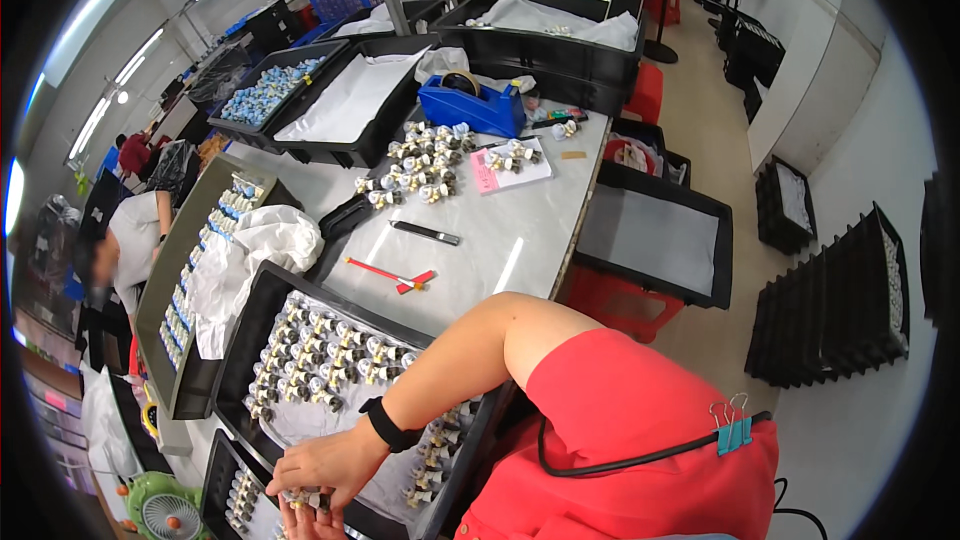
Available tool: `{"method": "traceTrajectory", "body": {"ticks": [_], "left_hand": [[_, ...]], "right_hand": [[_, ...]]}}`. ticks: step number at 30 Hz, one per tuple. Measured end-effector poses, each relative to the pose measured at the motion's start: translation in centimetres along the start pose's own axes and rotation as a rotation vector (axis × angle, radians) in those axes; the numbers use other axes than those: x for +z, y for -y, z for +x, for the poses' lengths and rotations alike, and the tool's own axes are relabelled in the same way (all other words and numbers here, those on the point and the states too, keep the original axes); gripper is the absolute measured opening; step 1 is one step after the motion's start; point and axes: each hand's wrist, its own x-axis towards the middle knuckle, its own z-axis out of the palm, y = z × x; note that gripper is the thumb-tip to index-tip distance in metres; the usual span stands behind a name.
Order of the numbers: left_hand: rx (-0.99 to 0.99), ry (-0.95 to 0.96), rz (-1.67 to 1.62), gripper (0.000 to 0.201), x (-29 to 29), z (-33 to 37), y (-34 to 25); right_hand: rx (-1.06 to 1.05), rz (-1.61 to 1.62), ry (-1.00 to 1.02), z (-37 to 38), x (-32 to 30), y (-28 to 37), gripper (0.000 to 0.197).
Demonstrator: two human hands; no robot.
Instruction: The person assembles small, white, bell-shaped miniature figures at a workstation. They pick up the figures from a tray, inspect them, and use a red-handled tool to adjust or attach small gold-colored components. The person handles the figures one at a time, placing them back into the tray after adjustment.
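At the lower edge, my right hand (335,460) reaches across from the right, a black band on its wrist. Its fingers curl over a small part (306,498) with a pale body and a dark end. Below it, my left hand (312,522) shows only its fingers, which touch the same part from underneath. Both hands are above the near side of a black tray (225,370) lined with white sheet. Many similar parts (310,350), with pale rounded heads, yellowish middles and dark ends, lie in rows in that tray. More parts (240,500) lie in a second black tray (215,470).
On the grey table (480,250) lie a black pen-like tool (425,232), a red stick tool (385,273), loose parts (415,165), a pink-white pad (512,165) and a blue tape dispenser (472,105). An olive tray (190,380) stands left. A green fan (165,510) is lower left.
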Motion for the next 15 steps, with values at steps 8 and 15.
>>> {"method": "traceTrajectory", "body": {"ticks": [8,15], "left_hand": [[-0.066,-0.026,-0.041,0.048,1.3,-0.2,-0.1],[-0.018,-0.194,-0.083,0.049,1.3,-0.6,1.1]], "right_hand": [[0.047,0.032,0.061,-0.6,0.3,0.2,0.077],[0.085,0.095,0.089,-0.4,0.2,0.5,0.08]]}}
